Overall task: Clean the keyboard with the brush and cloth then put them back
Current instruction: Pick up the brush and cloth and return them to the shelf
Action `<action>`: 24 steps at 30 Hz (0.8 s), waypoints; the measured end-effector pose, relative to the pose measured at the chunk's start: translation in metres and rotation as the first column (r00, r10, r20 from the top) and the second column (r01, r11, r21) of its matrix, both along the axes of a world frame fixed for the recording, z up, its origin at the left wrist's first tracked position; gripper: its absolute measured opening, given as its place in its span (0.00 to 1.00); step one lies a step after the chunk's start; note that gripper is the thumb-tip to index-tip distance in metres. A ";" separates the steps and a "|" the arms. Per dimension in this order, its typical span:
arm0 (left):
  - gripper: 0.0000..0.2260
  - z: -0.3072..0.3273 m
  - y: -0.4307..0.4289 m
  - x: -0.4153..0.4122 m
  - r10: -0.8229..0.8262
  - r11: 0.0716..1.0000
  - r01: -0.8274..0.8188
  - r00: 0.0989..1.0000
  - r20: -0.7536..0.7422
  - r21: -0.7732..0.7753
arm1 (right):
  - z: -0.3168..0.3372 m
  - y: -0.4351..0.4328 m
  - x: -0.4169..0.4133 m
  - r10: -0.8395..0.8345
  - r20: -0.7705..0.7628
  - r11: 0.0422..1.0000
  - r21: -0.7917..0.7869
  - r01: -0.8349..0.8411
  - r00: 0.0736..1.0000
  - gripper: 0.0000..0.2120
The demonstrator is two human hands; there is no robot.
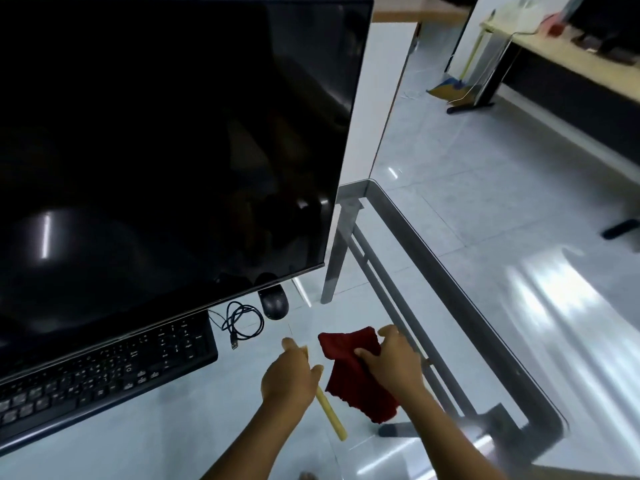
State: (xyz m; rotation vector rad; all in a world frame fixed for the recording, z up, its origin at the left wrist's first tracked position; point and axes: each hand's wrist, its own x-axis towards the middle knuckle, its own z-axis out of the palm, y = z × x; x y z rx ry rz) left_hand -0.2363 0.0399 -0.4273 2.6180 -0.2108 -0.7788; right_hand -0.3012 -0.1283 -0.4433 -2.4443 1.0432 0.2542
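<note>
A black keyboard (104, 372) lies on the glass table at the lower left, partly under the monitor's edge. To its right, my left hand (289, 375) is closed around a brush with a pale yellow handle (332, 419); the handle sticks out toward me and the bristle end is hidden by the hand. A dark red cloth (349, 372) lies crumpled on the glass right beside it. My right hand (391, 362) grips the cloth's right side, fingers pinching the fabric.
A large dark monitor (166, 143) fills the upper left. A black mouse (274, 304) and a coiled black cable (242, 322) lie behind the hands. The glass table's grey metal frame edge (460, 299) runs diagonally at the right, with tiled floor beyond.
</note>
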 end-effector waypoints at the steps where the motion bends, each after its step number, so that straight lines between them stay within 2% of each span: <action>1: 0.20 -0.001 -0.003 0.000 0.012 1.000 -0.012 1.000 0.003 -0.021 | -0.002 0.004 0.003 0.026 -0.022 1.000 -0.016 -0.027 0.999 0.22; 3: 0.18 0.002 -0.006 -0.001 0.047 0.997 -0.045 0.999 0.025 -0.070 | -0.004 0.009 0.005 0.089 -0.023 0.995 -0.033 -0.089 0.996 0.15; 7: 0.13 0.009 -0.004 0.000 0.125 0.971 -0.108 0.990 0.067 -0.214 | 0.006 0.011 0.004 0.189 0.173 0.980 0.032 -0.197 0.967 0.07; 10: 0.07 0.021 -0.004 0.005 0.145 0.937 -0.097 0.982 0.121 -0.335 | 0.029 0.008 0.006 0.242 0.291 0.965 0.024 -0.260 0.925 0.10; 13: 0.05 0.044 -0.009 0.011 0.146 0.902 -0.046 0.968 0.203 -0.429 | 0.063 0.003 0.011 0.257 0.385 0.959 0.009 -0.282 0.887 0.11; 16: 0.07 0.080 -0.016 0.018 0.169 0.857 -0.016 0.953 0.252 -0.516 | 0.106 -0.006 0.017 0.266 0.476 0.961 -0.059 -0.271 0.838 0.10; 19: 0.10 0.128 -0.023 0.024 0.195 0.781 0.031 0.937 0.291 -0.623 | 0.160 -0.018 0.025 0.266 0.596 0.962 -0.116 -0.246 0.758 0.04; 22: 0.17 0.185 -0.032 0.032 0.246 0.682 0.057 0.921 0.302 -0.729 | 0.216 -0.034 0.035 0.276 0.683 0.961 -0.175 -0.216 0.676 0.06; 24: 0.14 0.230 -0.041 0.043 0.285 0.617 0.107 0.893 0.348 -0.780 | 0.258 -0.050 0.045 0.283 0.742 0.959 -0.211 -0.188 0.608 0.05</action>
